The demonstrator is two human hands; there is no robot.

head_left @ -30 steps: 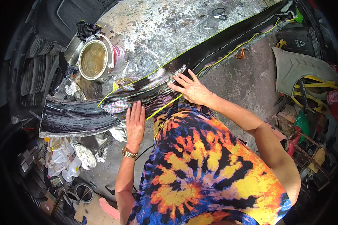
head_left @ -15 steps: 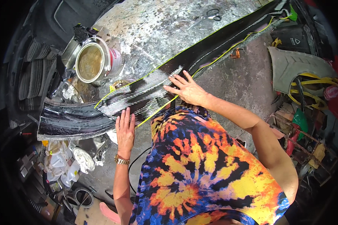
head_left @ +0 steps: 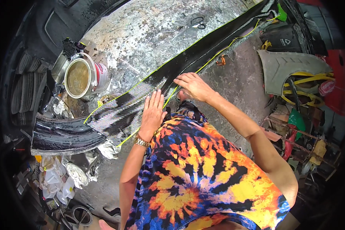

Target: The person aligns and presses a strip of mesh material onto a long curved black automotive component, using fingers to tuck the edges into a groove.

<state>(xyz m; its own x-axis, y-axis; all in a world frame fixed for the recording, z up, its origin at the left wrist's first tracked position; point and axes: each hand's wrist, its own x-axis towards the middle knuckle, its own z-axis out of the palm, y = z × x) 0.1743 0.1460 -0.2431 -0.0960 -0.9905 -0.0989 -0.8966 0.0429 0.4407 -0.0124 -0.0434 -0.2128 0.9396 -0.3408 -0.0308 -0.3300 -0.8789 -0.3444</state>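
**Black woven sheet touched by two bare hands**

Nearest, a tie-dyed shirt (head_left: 199,172) in orange, yellow and blue is seen. A gold-toned wristband (head_left: 142,140) is worn above the left hand (head_left: 153,114), whose grip is laid flat on the black woven sheet (head_left: 191,57), with the fingers stretched out and nothing pinched. The sheet's lower edge is touched by the bent fingers of the right hand (head_left: 196,87); whether that edge is pinched in its grip cannot be told, since the thumb is not clearly shown.

The sheet is edged in yellow-green and is stretched diagonally from the lower left to the upper right. A curved dark panel (head_left: 65,132) is partly covered by its left end. Beyond the sheet, an open tin (head_left: 78,78) is seen at left, and scissors (head_left: 195,25) are laid farther off on a speckled surface (head_left: 142,34).
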